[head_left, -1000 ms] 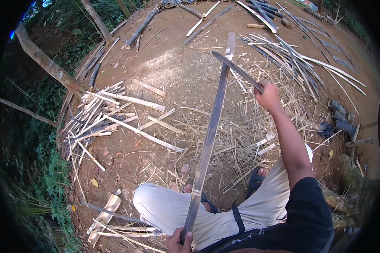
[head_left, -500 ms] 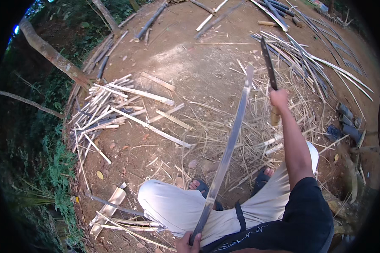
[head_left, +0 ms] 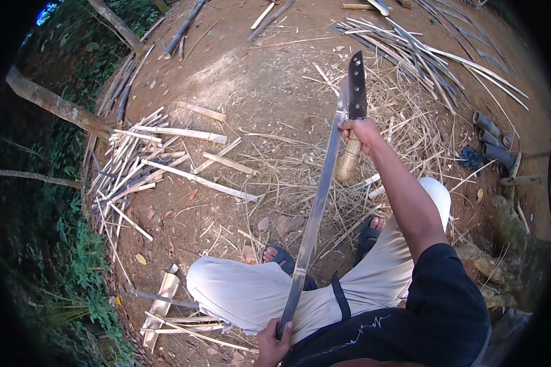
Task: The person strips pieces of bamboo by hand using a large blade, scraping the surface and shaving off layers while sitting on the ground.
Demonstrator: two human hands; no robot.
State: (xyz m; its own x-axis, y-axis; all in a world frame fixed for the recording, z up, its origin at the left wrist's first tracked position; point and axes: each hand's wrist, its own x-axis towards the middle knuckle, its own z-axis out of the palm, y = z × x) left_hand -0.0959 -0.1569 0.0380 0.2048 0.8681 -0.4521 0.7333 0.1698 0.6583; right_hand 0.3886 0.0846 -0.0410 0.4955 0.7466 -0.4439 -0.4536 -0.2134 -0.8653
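Note:
A long bamboo strip point(head_left: 317, 214) with a dark, shiny skin slants from my lap up and away to the right. My left hand point(head_left: 272, 344) is closed around its near end by my left thigh. Toward its far end, my right hand point(head_left: 362, 131) grips a machete point(head_left: 357, 85) by its thick wooden handle, the dark, holed blade pointing away from me. The blade lies right alongside the strip's tip. My right fingertips meet the strip's edge; whether they also pinch it I cannot tell.
Split bamboo pieces point(head_left: 128, 162) are heaped at left. Thin shavings point(head_left: 404, 134) litter the ground beyond my sandalled feet. Long strips point(head_left: 404, 55) lie at far right, near short bamboo tubes point(head_left: 496, 144). A bamboo half-shell point(head_left: 161, 306) rests beside my left knee. A tree trunk point(head_left: 61, 104) leans at left.
My right hand has brought the machete left and nearer, from apart to beside the bamboo strip, and its flat side now shows. My left hand keeps its hold. The whole view has shifted slightly.

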